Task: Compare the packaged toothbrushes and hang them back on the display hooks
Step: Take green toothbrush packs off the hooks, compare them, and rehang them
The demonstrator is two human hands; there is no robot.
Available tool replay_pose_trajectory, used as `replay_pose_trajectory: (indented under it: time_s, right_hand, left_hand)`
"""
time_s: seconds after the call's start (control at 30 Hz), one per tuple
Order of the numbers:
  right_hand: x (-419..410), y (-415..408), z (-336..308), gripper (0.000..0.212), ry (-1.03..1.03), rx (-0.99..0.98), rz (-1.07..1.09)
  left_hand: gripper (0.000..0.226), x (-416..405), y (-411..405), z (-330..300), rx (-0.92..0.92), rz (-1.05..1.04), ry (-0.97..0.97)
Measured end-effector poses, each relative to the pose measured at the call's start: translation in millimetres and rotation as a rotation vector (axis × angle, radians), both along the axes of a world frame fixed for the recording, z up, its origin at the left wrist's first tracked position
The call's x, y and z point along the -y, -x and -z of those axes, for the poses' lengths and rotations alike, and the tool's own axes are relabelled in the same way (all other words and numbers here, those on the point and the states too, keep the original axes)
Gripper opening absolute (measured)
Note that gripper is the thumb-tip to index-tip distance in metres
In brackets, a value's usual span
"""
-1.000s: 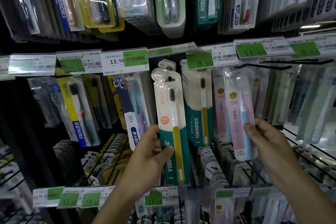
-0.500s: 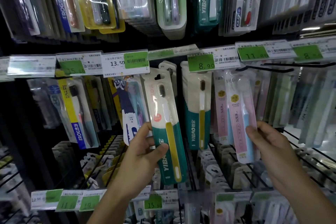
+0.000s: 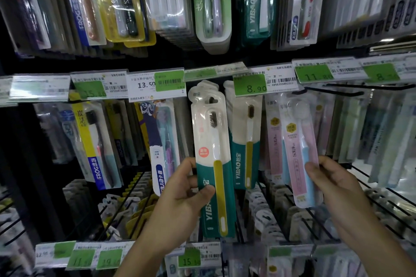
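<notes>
You are facing a crowded display wall: rows of hanging toothbrush packs press in on every side, with a strip of price tags across the middle, among them a white tag reading 13.50 [image 3: 155, 84] and a green one reading 8.90 [image 3: 250, 85]. Directly behind your left-hand pack hangs a stack of matching teal packs [image 3: 244, 141], and to its left a blue-and-white pack [image 3: 157, 141] and a yellow-edged FROG pack [image 3: 94, 141] crowd the space. Bare black hooks [image 3: 342, 90] jut out to the upper right, and more wire pegs slope up from the lower row beneath your hands. Your left hand [image 3: 180, 200] is closed on the teal toothbrush pack [image 3: 211, 157], thumb across its front and fingers behind its left edge, at the lower half. The pack is white on top and teal below, holding a brush with dark bristles, a white neck and a mustard-yellow handle. It stands nearly upright, head and hang hole up, top leaning slightly left. Your right hand [image 3: 333, 189] pinches the pink toothbrush pack [image 3: 299, 153] by its lower right edge; that clear pack shows pink and light blue, its long axis upright, its top tipped left toward the hanging pink packs.
</notes>
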State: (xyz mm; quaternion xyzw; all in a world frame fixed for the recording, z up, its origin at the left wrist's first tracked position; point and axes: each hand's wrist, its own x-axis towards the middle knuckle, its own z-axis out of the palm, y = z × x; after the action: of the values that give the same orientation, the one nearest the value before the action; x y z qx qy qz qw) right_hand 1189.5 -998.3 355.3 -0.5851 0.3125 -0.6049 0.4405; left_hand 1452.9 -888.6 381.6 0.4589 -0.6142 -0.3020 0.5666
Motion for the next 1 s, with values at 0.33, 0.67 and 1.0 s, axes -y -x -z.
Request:
replay_pose_trajectory:
  time_s: [0.33,0.67,1.0]
  right_hand:
    - [-1.1,1.6,0.6,0.023,0.003,-0.008,0.007]
    - [-3.0,-1.8,-3.7,0.024,0.026,-0.024,0.018]
    - [-4.7,1.3,-5.3,0.018,0.005,-0.043,0.012]
  left_hand:
    - [0.038,12.0,-3.4,0.6,-0.007,-0.057,-0.001]
    - [0.025,90.7,-2.7,-1.6,0.021,-0.309,-0.101]
    - [0.036,105.0,7.1,17.2,-0.139,-0.493,-0.114]
